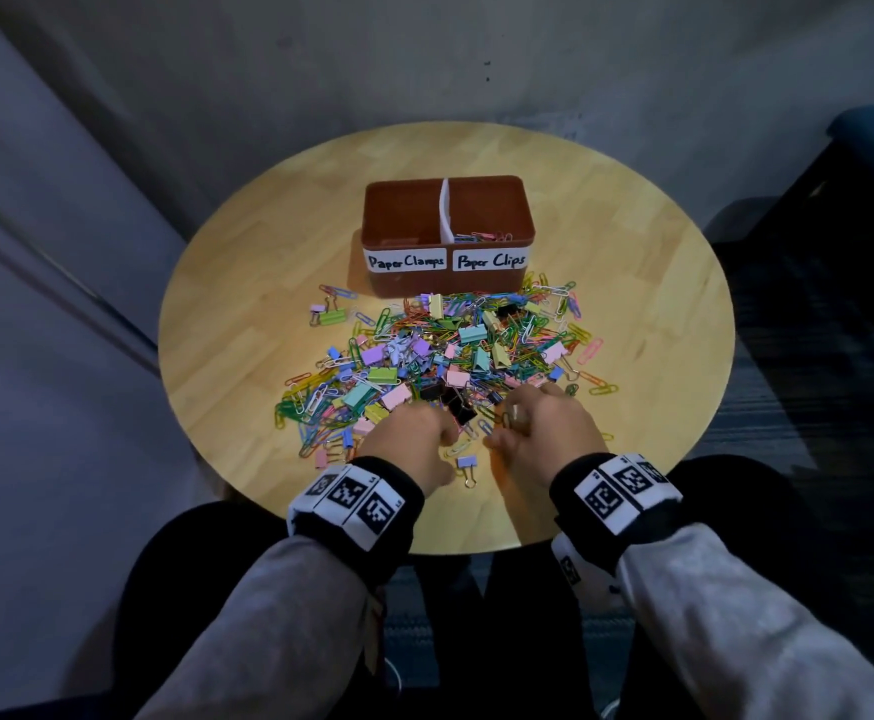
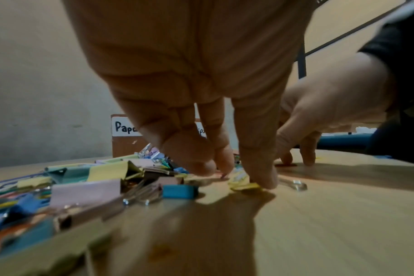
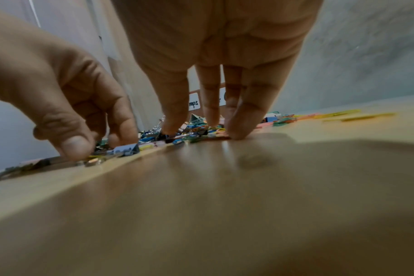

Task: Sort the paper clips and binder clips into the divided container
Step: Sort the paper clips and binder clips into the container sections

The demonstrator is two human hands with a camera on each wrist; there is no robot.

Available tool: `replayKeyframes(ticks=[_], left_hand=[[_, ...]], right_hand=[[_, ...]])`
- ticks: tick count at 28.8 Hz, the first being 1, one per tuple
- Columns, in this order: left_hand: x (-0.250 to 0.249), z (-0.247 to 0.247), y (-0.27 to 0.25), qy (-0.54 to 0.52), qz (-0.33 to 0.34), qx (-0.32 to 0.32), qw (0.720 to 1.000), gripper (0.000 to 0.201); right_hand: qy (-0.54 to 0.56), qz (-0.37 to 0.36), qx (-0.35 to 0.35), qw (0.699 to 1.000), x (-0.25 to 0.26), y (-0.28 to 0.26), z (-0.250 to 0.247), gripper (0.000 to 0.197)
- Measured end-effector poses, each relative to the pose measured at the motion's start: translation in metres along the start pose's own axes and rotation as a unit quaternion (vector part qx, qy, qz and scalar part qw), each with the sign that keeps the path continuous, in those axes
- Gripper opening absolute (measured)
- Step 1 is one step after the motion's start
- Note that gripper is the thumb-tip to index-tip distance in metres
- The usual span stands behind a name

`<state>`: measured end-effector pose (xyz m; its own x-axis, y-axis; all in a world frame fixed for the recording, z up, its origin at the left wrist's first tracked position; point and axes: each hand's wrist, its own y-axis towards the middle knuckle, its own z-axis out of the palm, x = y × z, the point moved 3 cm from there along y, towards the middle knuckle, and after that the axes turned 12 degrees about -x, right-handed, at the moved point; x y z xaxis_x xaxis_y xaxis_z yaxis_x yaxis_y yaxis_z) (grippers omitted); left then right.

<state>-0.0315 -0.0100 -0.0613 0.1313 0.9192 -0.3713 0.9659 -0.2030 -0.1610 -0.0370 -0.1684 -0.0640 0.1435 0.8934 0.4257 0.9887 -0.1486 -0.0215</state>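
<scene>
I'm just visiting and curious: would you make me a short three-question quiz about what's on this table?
1. True or false: the brown container stands beyond the pile of clips, away from the person.
2. Which compartment already holds paper clips? A) the one labelled Paper Clamps B) the one labelled Paper Clips
3. Fill in: the left hand and the right hand both reach into the pile's ____ edge.

Key: 1 true. 2 B. 3 near.

Dim room, blurred wrist views, edges warped.
</scene>
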Motion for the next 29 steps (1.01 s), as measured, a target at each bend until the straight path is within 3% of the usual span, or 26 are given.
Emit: replayKeyframes(ticks=[2, 6, 11, 13, 20, 23, 26, 29], left_hand=[[-0.001, 0.005, 0.002, -0.002, -0.002, 0.001, 1.0, 0.027], [-0.001, 0.01, 0.007, -0.022, -0.008, -0.015, 1.0, 0.025], [-0.004, 0.011, 0.012, -0.028, -0.001, -0.043, 0.999, 0.037], [-0.004, 0.012, 0.016, -0.021, -0.001, -0.047, 0.999, 0.041], [-0.009, 0.007, 0.019, 0.002, 0.025, -0.056, 0.998, 0.002], [-0.009, 0.007, 0.018, 0.004, 0.01, -0.058, 0.998, 0.009], [-0.001, 0.005, 0.019, -0.046, -0.011, -0.064, 0.997, 0.013], [0.012, -0.003, 0.022, -0.171, -0.058, -0.073, 0.981, 0.011]], right_hand=[[-0.028, -0.001, 0.016, 0.999, 0.003, 0.001, 0.004, 0.044], [-0.041, -0.021, 0.013, 0.999, 0.01, 0.004, 0.008, 0.026], [-0.029, -0.009, 0.011, 0.999, 0.012, 0.006, 0.012, 0.034], [-0.032, -0.005, 0.006, 0.999, 0.013, 0.008, 0.013, 0.027], [-0.064, -0.03, 0.031, 0.997, 0.025, 0.004, 0.018, 0.023], [-0.087, -0.039, 0.038, 0.995, 0.029, 0.002, 0.02, 0.025], [-0.087, -0.041, 0.039, 0.995, 0.026, 0.002, 0.019, 0.028], [-0.066, -0.024, 0.023, 0.997, 0.019, 0.004, 0.007, 0.022]])
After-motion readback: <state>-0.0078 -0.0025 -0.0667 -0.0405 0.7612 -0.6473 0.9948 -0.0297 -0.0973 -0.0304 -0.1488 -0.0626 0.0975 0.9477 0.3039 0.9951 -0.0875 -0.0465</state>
